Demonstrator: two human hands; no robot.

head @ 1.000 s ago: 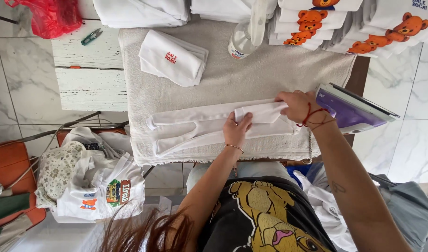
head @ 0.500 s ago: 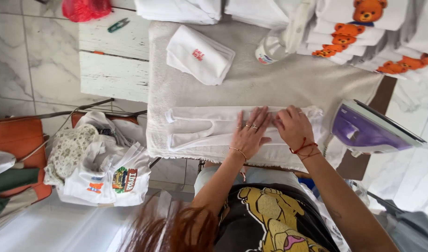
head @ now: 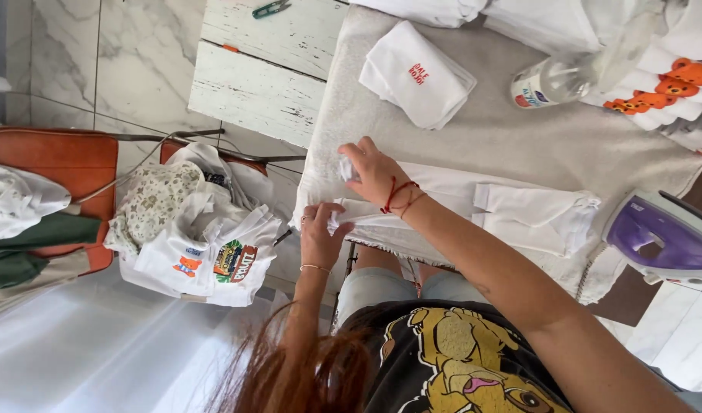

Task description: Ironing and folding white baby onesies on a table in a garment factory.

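Observation:
A white garment [head: 519,206] lies folded lengthwise on the grey padded ironing surface [head: 511,138]. My right hand [head: 371,171], with a red thread bracelet at the wrist, pinches the garment's left end and lifts a corner. My left hand [head: 320,233] grips the same end at the near edge of the board. A purple and white iron [head: 661,237] rests at the right end of the board, apart from both hands.
A folded white cloth with a red mark [head: 418,75] and a clear bottle [head: 557,80] lie farther back. Folded bear-print clothes [head: 672,84] are stacked at the back right. An orange chair [head: 56,172] holds a heap of clothes [head: 198,229] on the left. A white wooden table [head: 267,69] stands behind.
Both hands have moved from the garment's right part to its left end and taken hold of it. The view has shifted, so the board sits farther right.

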